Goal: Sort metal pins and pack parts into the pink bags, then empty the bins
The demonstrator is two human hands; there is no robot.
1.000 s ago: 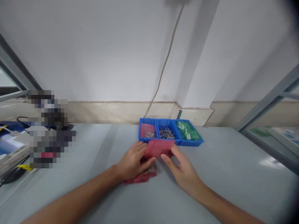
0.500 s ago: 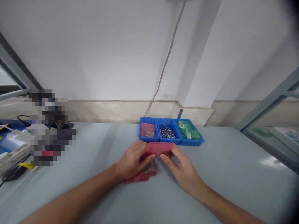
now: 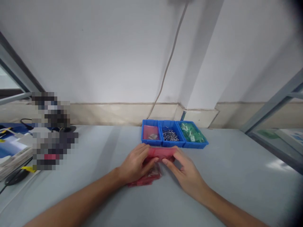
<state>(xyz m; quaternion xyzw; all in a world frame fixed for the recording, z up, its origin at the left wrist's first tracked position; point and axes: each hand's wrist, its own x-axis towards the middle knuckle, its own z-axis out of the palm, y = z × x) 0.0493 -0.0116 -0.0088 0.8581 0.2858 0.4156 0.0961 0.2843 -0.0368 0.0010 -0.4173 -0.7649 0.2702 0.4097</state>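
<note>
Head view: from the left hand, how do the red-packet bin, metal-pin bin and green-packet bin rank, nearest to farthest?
1. Red-packet bin: left end of the row, just beyond the left hand.
2. Metal-pin bin: middle of the row.
3. Green-packet bin: right end.

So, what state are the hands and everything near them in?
Left hand: gripping the red bag.
Right hand: pinching its other end.
Red bag: held; sealed or not, cannot tell.
Red packets: overlapping on the table, partly hidden.
Left blue bin: open, holding red plastic.
Middle blue bin: open, holding metal pieces.
Right blue bin: open, holding green plastic.
</note>
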